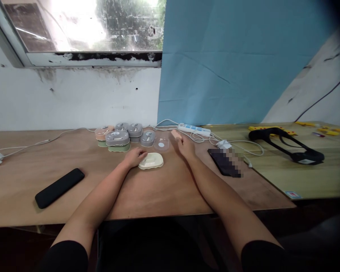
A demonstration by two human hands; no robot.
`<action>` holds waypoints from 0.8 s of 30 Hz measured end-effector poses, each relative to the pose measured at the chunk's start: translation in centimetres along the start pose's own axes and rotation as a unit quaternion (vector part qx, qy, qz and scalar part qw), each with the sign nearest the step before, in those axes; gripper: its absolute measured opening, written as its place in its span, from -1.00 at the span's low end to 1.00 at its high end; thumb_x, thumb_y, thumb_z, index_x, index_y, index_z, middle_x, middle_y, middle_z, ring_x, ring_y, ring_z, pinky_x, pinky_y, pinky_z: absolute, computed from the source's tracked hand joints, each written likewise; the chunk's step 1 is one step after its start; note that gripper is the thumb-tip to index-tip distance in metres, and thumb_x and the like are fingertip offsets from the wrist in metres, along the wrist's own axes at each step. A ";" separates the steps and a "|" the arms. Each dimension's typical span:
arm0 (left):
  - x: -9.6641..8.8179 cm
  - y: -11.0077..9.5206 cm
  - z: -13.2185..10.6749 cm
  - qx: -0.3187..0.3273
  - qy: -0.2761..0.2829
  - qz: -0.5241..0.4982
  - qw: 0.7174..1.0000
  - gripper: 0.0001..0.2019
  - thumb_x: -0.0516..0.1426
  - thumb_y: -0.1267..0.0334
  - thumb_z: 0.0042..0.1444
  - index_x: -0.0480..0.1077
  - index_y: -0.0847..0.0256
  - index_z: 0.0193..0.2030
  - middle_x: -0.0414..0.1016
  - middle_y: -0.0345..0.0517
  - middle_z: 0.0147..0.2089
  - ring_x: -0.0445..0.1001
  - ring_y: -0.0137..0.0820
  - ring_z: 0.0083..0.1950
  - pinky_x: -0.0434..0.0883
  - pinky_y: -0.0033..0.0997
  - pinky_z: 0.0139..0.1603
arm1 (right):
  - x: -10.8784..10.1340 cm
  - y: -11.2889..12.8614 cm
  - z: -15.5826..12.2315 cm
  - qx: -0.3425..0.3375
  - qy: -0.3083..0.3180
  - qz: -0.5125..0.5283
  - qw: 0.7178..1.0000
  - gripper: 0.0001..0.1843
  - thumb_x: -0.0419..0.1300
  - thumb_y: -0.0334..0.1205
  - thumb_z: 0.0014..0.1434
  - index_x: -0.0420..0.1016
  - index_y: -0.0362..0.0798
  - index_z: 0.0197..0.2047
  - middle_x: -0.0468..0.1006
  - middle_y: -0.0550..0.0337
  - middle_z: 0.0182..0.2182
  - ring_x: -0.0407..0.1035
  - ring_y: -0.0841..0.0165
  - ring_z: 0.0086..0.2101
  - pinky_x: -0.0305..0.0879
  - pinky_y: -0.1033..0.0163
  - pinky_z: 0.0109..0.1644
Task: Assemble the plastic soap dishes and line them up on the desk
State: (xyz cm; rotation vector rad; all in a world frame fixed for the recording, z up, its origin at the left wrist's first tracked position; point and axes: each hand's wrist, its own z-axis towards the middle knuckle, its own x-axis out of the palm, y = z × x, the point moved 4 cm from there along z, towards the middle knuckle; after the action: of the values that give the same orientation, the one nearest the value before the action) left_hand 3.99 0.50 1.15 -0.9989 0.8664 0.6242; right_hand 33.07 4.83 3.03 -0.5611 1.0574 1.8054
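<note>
Looking like a mid-job moment, as far as I can judge. The left hand (135,156) is at the left edge of a cream container (151,161) on the near side of the brown tabletop (164,196). Its thumb and fingers touch the cream piece, but I can't tell if they're clamped on it or just resting, since part of the grip is hidden.

The right hand (185,145) is farther out and to the right, fingers together around what looks like a small pinkish piece (176,133). It's too small to make out what exactly, sorry.

What seems done: a peach-topped box (104,130), a grey-and-green box (117,139), two grey boxes (135,130) behind and a smaller grey box (147,138) sit bunched at the far side, just left of centre, and their tops look to be on. I'd call those sorted for now.

What seems left: the cream one sits nearer, apart from that bunch, and the pinkish piece is away from it too, so I'd count those two as unfinished. The clear tub (161,144) just right of the smaller grey box is a toss-up; can't tell if it's open or covered.
</note>
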 end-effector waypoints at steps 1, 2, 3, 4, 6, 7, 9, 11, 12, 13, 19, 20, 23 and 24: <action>0.0 0.0 0.0 0.002 -0.001 -0.015 1.000 -0.60 -0.01 -0.05 0.21 0.53 0.13 -0.11 0.53 -0.06 -0.16 0.47 -0.27 -0.15 0.38 -0.34 -0.17 | -0.5 0.2 -0.2 0.013 -0.028 0.023 0.999 -0.51 -0.16 0.00 0.33 0.42 -0.07 0.06 0.56 -0.03 -0.12 0.39 0.14 -0.10 0.23 0.17 -0.04; 0.0 0.1 0.0 0.003 -0.001 -0.034 0.999 -0.58 -0.01 -0.08 0.20 0.53 0.14 -0.10 0.54 -0.06 -0.15 0.48 -0.27 -0.15 0.39 -0.34 -0.17 | -1.0 0.6 -0.4 0.019 -0.050 0.050 0.997 -0.50 -0.17 0.03 0.33 0.41 -0.07 0.06 0.56 -0.02 -0.14 0.39 0.15 -0.12 0.24 0.18 -0.06; 0.1 0.2 0.0 0.000 -0.003 -0.055 0.998 -0.56 0.00 -0.10 0.20 0.52 0.15 -0.09 0.54 -0.07 -0.15 0.48 -0.27 -0.15 0.39 -0.35 -0.17 | -1.5 1.2 -0.7 0.017 -0.065 0.080 0.994 -0.49 -0.18 0.06 0.32 0.41 -0.07 0.03 0.56 0.00 -0.16 0.40 0.16 -0.14 0.25 0.19 -0.09; 0.1 0.4 0.1 -0.006 -0.008 -0.077 0.997 -0.54 0.00 -0.12 0.19 0.50 0.17 -0.05 0.55 -0.06 -0.14 0.48 -0.28 -0.15 0.39 -0.36 -0.17 | -1.8 1.8 -1.0 0.011 -0.075 0.115 0.991 -0.48 -0.18 0.09 0.32 0.42 -0.07 -0.01 0.56 0.01 -0.19 0.40 0.18 -0.17 0.27 0.20 -0.11; -0.1 0.8 0.2 -0.024 -0.033 -0.116 0.992 -0.48 0.01 -0.12 0.18 0.42 0.22 0.08 0.54 -0.05 -0.14 0.48 -0.31 -0.18 0.40 -0.37 -0.17 | -1.9 3.5 -1.7 -0.005 -0.078 0.194 0.978 -0.45 -0.17 0.16 0.29 0.45 -0.07 -0.12 0.56 0.05 -0.24 0.41 0.20 -0.21 0.29 0.22 -0.16; -0.3 1.0 0.2 -0.030 -0.051 -0.130 0.990 -0.44 0.02 -0.12 0.18 0.35 0.25 0.16 0.54 -0.05 -0.14 0.48 -0.32 -0.19 0.40 -0.37 -0.16 | -1.7 4.3 -2.1 -0.005 -0.072 0.236 0.969 -0.44 -0.17 0.19 0.28 0.45 -0.07 -0.17 0.56 0.06 -0.26 0.42 0.21 -0.22 0.31 0.22 -0.16; -0.8 1.0 0.1 -0.032 -0.091 -0.145 0.985 -0.34 0.05 -0.11 0.16 0.18 0.28 0.29 0.53 -0.05 -0.14 0.48 -0.34 -0.21 0.40 -0.38 -0.15 | -0.7 5.8 -2.6 0.011 -0.040 0.328 0.944 -0.43 -0.13 0.25 0.24 0.44 -0.05 -0.21 0.57 0.08 -0.29 0.44 0.21 -0.24 0.35 0.22 -0.19; -1.3 0.5 -0.1 -0.018 -0.118 -0.146 0.982 -0.31 0.07 -0.09 0.15 0.12 0.26 0.33 0.52 -0.06 -0.13 0.47 -0.35 -0.21 0.39 -0.39 -0.14 | 1.0 6.9 -3.0 0.035 0.013 0.410 0.912 -0.43 -0.09 0.28 0.20 0.44 -0.04 -0.22 0.58 0.09 -0.31 0.46 0.21 -0.27 0.39 0.20 -0.21; -1.5 0.2 -0.2 -0.011 -0.124 -0.142 0.982 -0.35 0.07 -0.08 0.15 0.17 0.24 0.30 0.52 -0.07 -0.13 0.47 -0.36 -0.22 0.39 -0.40 -0.16 | 1.8 7.3 -3.1 0.045 0.036 0.440 0.896 -0.44 -0.06 0.29 0.18 0.45 -0.03 -0.23 0.59 0.09 -0.31 0.47 0.22 -0.27 0.40 0.20 -0.21; -1.7 -0.1 -0.3 -0.006 -0.127 -0.137 0.982 -0.40 0.07 -0.08 0.15 0.25 0.23 0.24 0.53 -0.09 -0.16 0.46 -0.37 -0.25 0.38 -0.42 -0.18 | 2.4 7.6 -3.2 0.054 0.053 0.464 0.883 -0.45 -0.04 0.29 0.17 0.46 -0.03 -0.23 0.59 0.09 -0.30 0.47 0.22 -0.26 0.40 0.19 -0.20; -3.1 -1.0 -1.0 -0.030 -0.139 -0.116 0.983 -0.58 0.06 -0.09 0.14 0.52 0.23 -0.18 0.47 -0.18 -0.45 0.39 -0.41 -0.39 0.30 -0.48 -0.36 | 2.7 7.7 -3.4 0.026 0.076 0.477 0.875 -0.53 0.04 0.18 0.16 0.48 -0.04 -0.16 0.58 0.13 -0.21 0.45 0.29 -0.22 0.37 0.24 -0.16; -3.3 -0.8 -1.2 -0.039 -0.145 -0.118 0.982 -0.57 0.07 -0.10 0.13 0.52 0.23 -0.21 0.48 -0.17 -0.44 0.40 -0.40 -0.39 0.29 -0.48 -0.37 | 2.3 7.8 -3.5 -0.005 0.089 0.449 0.889 -0.55 0.08 0.15 0.15 0.48 -0.04 -0.15 0.58 0.14 -0.22 0.44 0.30 -0.24 0.36 0.26 -0.18; -3.4 -0.1 -1.9 -0.074 -0.144 -0.130 0.978 -0.54 0.08 -0.14 0.10 0.53 0.23 -0.21 0.51 -0.14 -0.42 0.42 -0.37 -0.37 0.29 -0.46 -0.39 | 1.8 8.1 -3.8 -0.084 0.134 0.351 0.923 -0.63 0.16 0.04 0.13 0.52 -0.06 -0.16 0.58 0.16 -0.28 0.40 0.35 -0.32 0.29 0.30 -0.25; -3.2 0.1 -2.1 -0.087 -0.136 -0.136 0.978 -0.54 0.09 -0.14 0.08 0.53 0.23 -0.19 0.53 -0.13 -0.40 0.44 -0.35 -0.36 0.30 -0.46 -0.38 | 1.9 8.1 -3.9 -0.099 0.148 0.318 0.931 -0.66 0.16 0.01 0.13 0.53 -0.07 -0.20 0.57 0.17 -0.32 0.39 0.37 -0.36 0.26 0.31 -0.27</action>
State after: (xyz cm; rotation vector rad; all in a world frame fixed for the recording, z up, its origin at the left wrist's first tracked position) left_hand 1.49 -1.52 3.28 -1.1354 0.4301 0.5917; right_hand 24.74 0.87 3.02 -0.6767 1.3798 2.4707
